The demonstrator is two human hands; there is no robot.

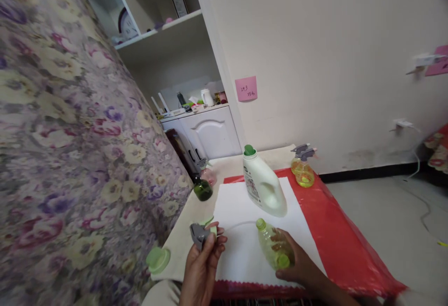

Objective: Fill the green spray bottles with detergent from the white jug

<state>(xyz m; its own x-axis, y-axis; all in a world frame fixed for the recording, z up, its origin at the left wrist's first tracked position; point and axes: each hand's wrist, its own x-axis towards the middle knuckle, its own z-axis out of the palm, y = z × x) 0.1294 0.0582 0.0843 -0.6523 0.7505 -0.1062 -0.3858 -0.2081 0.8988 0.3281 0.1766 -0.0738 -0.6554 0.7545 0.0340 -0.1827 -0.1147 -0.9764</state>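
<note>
From our head view, we looked down at a table (pixel 178 254) with a pale cover. A shiny red sheet (pixel 329 240) lay over part of it, and a white sheet (pixel 227 203) lay on top of the red one.

Our left hand (pixel 206 259) pinched a gray spray top (pixel 199 234) between thumb and fingers, near the front of the table. A thin tube (pixel 241 224) reached from it toward the yellow-green bottle (pixel 266 245). Our right hand (pixel 296 259) was wrapped around that bottle, which tipped with its open mouth up and to the left, over the white sheet. We could not tell if it touched the sheet.

A big pale bottle (pixel 266 184) with a green top stood behind it. Two spray bottles (pixel 304 175) stood close together at the far right. A dark green bottle (pixel 203 190) and a pink bottle (pixel 208 175) stood at the far left, and a green lid (pixel 157 260) sat at the near left corner.

A flowery curtain (pixel 87 156) hung on our left. Past it were shelves (pixel 182 20) with a round clock (pixel 129 24), and a white cupboard door (pixel 210 131) below. A pink note (pixel 246 88) stuck to the plain wall (pixel 315 63). The floor (pixel 367 203) was gray.
</note>
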